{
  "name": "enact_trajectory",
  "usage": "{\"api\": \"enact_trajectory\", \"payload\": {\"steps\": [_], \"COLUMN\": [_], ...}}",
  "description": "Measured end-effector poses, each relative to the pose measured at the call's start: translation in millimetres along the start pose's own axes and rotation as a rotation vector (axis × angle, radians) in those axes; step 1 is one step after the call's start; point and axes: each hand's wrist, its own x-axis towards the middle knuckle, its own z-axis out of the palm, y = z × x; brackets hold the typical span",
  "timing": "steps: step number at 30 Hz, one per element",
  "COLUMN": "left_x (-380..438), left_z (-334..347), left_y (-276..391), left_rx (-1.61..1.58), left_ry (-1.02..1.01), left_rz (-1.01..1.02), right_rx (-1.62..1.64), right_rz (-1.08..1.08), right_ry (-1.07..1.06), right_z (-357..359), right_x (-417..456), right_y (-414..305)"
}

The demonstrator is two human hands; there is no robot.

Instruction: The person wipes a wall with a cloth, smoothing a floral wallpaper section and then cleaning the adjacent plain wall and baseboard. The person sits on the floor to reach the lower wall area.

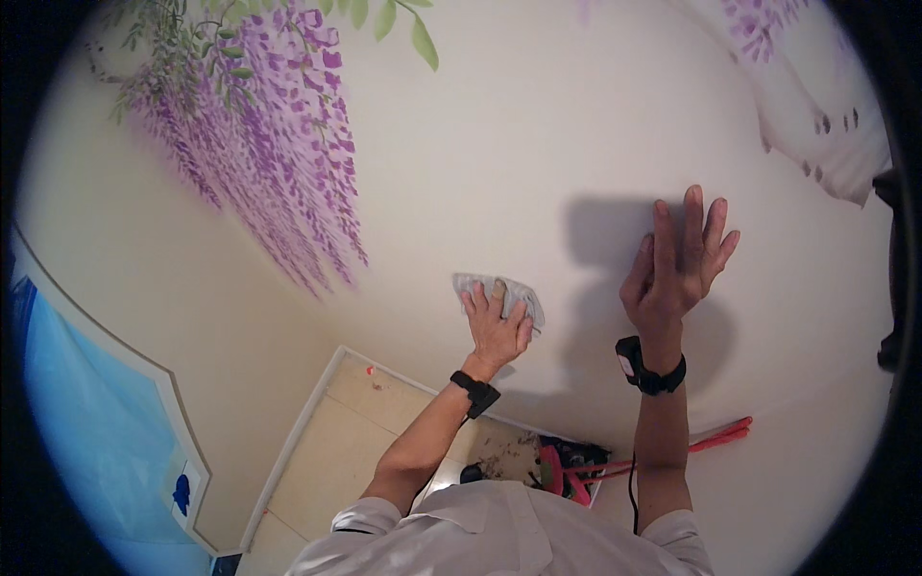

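Note:
My left hand (497, 327) presses a folded grey cloth (529, 299) flat against a pale painted wall (461, 180), its fingers spread over the fabric. To the right and higher up, my right hand (677, 263) is raised in front of the same wall with fingers apart and nothing in it. Whether its fingertips touch the wall I cannot tell. A dark shadow falls on the wall beside and below that hand. Each wrist wears a black strapped device.
Painted purple wisteria (281, 144) covers the wall at upper left. A tiled floor (338, 425) meets the wall below; on it are a dustpan and broom with red handles (724, 435), near scattered dirt. At far left is a framed opening with blue sheeting (94, 403).

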Motion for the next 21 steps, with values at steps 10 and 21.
{"api": "enact_trajectory", "payload": {"steps": [10, 21], "left_x": [167, 47], "left_z": [-51, 15], "left_y": [56, 59], "left_rx": [0.088, 0.042], "left_ry": [0.12, -0.036], "left_rz": [0.184, 0.287], "right_rx": [0.012, 0.278], "right_rz": [-0.009, -0.062], "right_ry": [-0.013, 0.1], "right_z": [-3, -6], "right_x": [0, -8], "right_y": [2, 15]}}
